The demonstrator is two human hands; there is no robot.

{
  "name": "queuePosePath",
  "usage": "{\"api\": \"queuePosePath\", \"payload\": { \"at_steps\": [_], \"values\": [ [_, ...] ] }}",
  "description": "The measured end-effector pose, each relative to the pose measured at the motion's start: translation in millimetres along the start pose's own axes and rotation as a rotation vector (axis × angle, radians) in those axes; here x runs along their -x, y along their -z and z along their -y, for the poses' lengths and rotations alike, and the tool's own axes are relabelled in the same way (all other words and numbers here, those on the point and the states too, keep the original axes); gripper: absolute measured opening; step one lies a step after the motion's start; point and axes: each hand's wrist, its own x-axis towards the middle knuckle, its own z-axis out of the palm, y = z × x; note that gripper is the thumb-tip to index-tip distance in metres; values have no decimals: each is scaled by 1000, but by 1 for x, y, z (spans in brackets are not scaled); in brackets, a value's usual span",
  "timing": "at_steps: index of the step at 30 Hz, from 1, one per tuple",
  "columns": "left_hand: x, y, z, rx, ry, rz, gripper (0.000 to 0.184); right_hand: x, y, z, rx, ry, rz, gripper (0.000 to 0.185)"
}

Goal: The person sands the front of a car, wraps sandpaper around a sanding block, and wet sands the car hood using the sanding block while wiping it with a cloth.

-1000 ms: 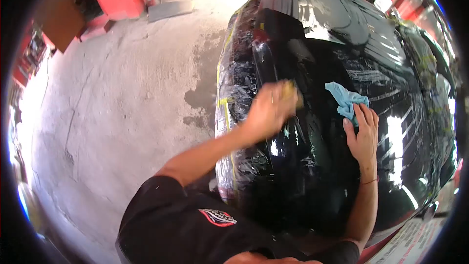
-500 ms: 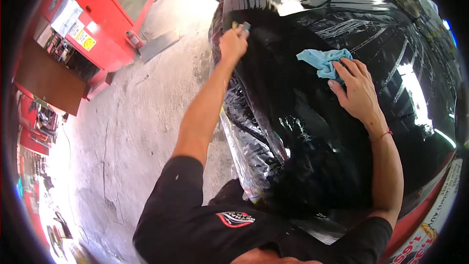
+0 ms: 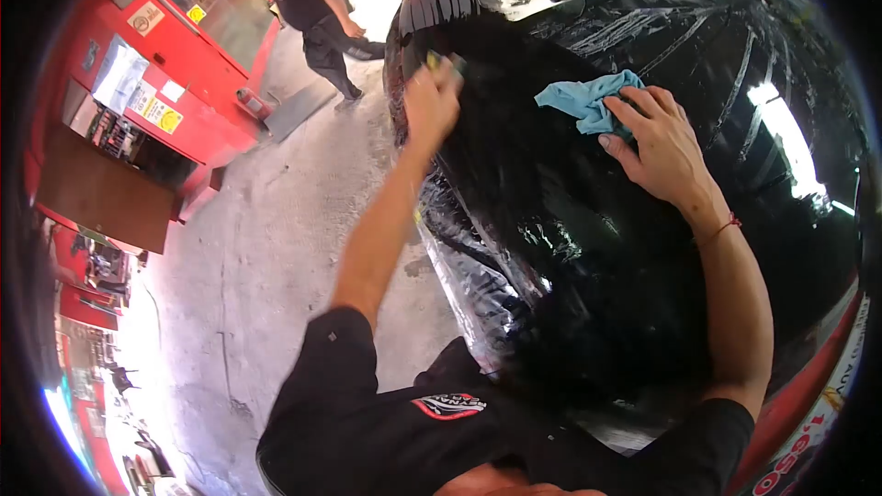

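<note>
My left hand (image 3: 432, 108), blurred by motion, is closed round a small block (image 3: 457, 64) with yellow and greyish-green parts; its exact kind is unclear. It is over the left edge of a glossy black car panel (image 3: 634, 312), near a rounded, streaked section. My right hand (image 3: 663, 145) rests on the panel with its fingers on a crumpled light-blue cloth (image 3: 583, 99), pressing and gripping its right end. Whitish streaks and smears mark the panel around both hands.
Clear plastic sheeting (image 3: 473, 280) hangs along the panel's left side. On the concrete floor (image 3: 285, 248) a person in dark clothes (image 3: 312, 14) walks near a red wall (image 3: 170, 37). A fire extinguisher (image 3: 253, 103) and a brown board (image 3: 106, 188) stand at left. A printed banner (image 3: 818, 422) lies lower right.
My left hand has shifted slightly down and left with the block. My right hand and the cloth appear slightly further left and up. The other person has come further into view.
</note>
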Motion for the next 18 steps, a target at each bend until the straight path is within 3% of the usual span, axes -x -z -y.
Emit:
{"api": "queuePosePath", "payload": {
  "at_steps": [1, 2, 6, 8, 9, 10, 12, 14, 18],
  "values": [
    [56, -4, -17, -301, -186, -2, 34, 1, -3, 1, -14, -21, -13, 39],
    [114, 5, -51, -175, -282, -66, 35, 1, -4, 1, 7, -15, -28, 39],
    [136, 17, -54, -68, -445, -44, 33, 3, -5, -2, 23, -12, -39, 40],
    [27, -12, 23, 16, 37, -112, 31, 2, -2, -2, 14, -24, -44, 40],
    [-10, -9, 34, 7, -45, -103, 34, 3, -1, -1, 10, -14, -35, 40],
    [-17, -1, 21, 188, 186, 18, 39, 4, -1, -1, 8, -31, -42, 40],
    [25, 6, 8, 32, 23, 4, 38, 4, 0, -3, -27, -21, -27, 41],
    [130, 8, -22, -247, -367, -149, 37, 7, -3, -1, -20, -31, -25, 40],
    [153, 19, -33, 76, -257, -54, 36, 6, -7, -2, 7, -6, -28, 40]
  ]
}}
